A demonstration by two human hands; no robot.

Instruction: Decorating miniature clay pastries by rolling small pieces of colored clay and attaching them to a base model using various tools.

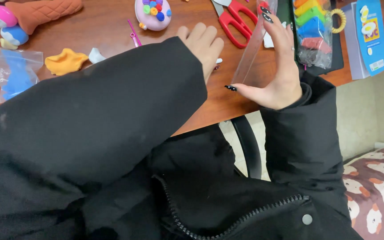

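Right hand (275, 66) spread wide, steadying a clear plastic sheet (255, 49) on edge at upper centre-right of the frame. Left hand (203, 44) flat, fingers loosely curled over small white clay bits (218, 61) on the wooden table (112, 31). Likely to tip or slide if pressure eases, toward the red scissors (236, 20) just beside.

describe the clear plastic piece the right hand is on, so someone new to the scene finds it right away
Start at the wooden table, top right, where red-handled scissors lie. Just right of them the right hand holds a clear plastic sheet up on edge, with the left hand beside it. It is the only see-through, colourless flat piece; everything around it is bright clay or packaging.
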